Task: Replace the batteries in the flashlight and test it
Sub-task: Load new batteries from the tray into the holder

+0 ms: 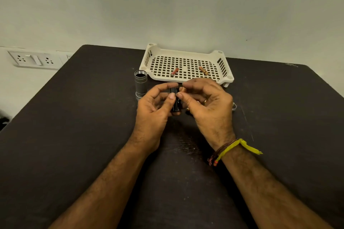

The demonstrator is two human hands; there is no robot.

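The grey flashlight body (141, 84) stands upright on the dark table, its threaded end open at the top. Just to its right my left hand (155, 107) grips a small black battery holder (176, 101) between thumb and fingers. Against the holder's right side, my right hand (206, 106) pinches an orange battery (182, 89), most of it hidden by my fingers. In the cream tray (186, 53) behind lie two more batteries, one reddish (174, 71) and one orange-brown (203, 70).
The perforated tray sits at the table's far edge, against the wall. A small metal part (234, 107) peeks out on the table beside my right hand. Wall sockets (34, 59) are mounted at the far left. The dark table (74, 117) spreads wide on both sides.
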